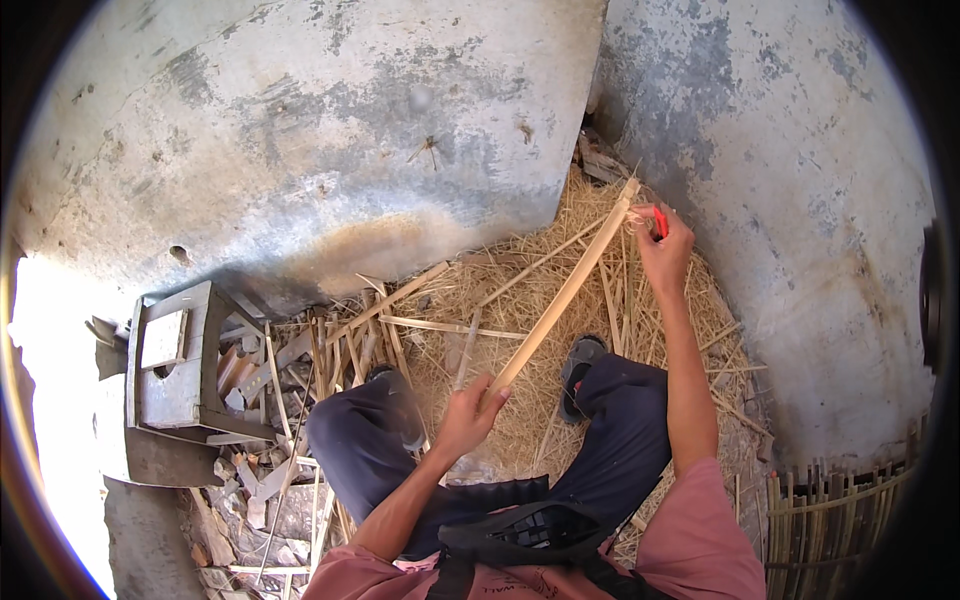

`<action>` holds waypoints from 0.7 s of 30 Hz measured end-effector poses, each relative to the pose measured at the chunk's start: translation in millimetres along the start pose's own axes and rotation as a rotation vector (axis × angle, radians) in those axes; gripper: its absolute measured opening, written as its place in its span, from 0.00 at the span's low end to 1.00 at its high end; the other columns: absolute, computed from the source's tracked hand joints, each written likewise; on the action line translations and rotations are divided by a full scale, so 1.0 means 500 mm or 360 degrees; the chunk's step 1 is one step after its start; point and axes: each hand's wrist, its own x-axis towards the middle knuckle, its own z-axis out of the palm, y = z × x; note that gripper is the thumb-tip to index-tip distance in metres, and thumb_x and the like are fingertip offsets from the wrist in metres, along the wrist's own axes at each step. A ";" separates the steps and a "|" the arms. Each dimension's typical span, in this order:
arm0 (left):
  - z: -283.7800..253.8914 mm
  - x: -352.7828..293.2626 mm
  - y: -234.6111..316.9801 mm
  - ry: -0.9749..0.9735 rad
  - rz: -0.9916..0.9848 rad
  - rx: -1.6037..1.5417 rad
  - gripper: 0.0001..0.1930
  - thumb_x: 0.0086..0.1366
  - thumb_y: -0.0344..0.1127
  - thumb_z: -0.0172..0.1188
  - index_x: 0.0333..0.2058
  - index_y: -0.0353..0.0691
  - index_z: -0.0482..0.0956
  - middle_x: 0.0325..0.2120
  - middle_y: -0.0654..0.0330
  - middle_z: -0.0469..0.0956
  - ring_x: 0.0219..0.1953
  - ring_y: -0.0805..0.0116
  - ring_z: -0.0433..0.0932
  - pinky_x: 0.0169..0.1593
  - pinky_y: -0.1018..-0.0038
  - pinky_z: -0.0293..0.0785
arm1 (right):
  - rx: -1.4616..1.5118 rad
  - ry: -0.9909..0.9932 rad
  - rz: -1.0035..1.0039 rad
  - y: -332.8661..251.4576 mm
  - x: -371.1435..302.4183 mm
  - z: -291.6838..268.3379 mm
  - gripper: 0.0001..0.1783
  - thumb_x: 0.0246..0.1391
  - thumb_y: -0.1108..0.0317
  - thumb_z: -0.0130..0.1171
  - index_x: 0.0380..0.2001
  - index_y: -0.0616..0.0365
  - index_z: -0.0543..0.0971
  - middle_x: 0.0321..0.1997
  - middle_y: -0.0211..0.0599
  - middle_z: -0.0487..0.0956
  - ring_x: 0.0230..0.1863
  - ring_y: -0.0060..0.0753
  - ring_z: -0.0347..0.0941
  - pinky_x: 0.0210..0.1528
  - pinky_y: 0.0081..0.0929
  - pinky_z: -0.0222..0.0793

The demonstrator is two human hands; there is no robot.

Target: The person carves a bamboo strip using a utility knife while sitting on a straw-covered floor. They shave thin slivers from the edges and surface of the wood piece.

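A long, flat, pale bamboo strip (pixel 563 296) slants up and to the right in front of me. My left hand (pixel 468 412) is closed around its near end, with the thumb along the edge. Close by the strip's far end, my right hand (pixel 667 246) is closed on a small red-handled tool (pixel 660 222), whose working end I cannot make out. Thin curled shavings (pixel 634 212) cling to the strip beside my right fingers.
Straw-like shavings (pixel 560 400) and loose bamboo strips (pixel 450 326) cover the floor between my legs. A worn wooden stool (pixel 180 350) lies on its side at left, near rubble (pixel 255 490). Peeling walls (pixel 400 120) stand ahead and right; a bamboo basket (pixel 840 515) is at lower right.
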 end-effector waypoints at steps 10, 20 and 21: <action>-0.004 -0.002 -0.008 -0.0039 0.0029 0.0008 0.16 0.76 0.44 0.61 0.38 0.35 0.77 0.18 0.56 0.72 0.21 0.68 0.70 0.27 0.65 0.65 | 0.0153 -0.0198 0.0138 0.053 0.018 -0.021 0.03 0.62 0.77 0.65 0.38 0.66 0.83 0.40 0.37 0.88 0.41 0.25 0.83 0.44 0.24 0.75; -0.017 -0.001 0.013 -0.0121 -0.0027 -0.0014 0.16 0.75 0.44 0.62 0.37 0.35 0.77 0.18 0.59 0.70 0.22 0.71 0.69 0.28 0.67 0.65 | 0.0968 -0.0177 0.0562 0.061 0.030 -0.087 0.07 0.66 0.66 0.67 0.37 0.57 0.83 0.39 0.38 0.87 0.19 0.10 0.58 0.22 0.22 0.56; -0.018 -0.001 0.014 -0.0120 -0.0031 -0.0009 0.16 0.75 0.44 0.62 0.37 0.35 0.77 0.18 0.58 0.70 0.22 0.72 0.69 0.28 0.67 0.65 | 0.0995 -0.0135 0.0571 0.059 0.032 -0.093 0.07 0.66 0.66 0.67 0.37 0.58 0.83 0.38 0.38 0.87 0.19 0.10 0.58 0.22 0.22 0.56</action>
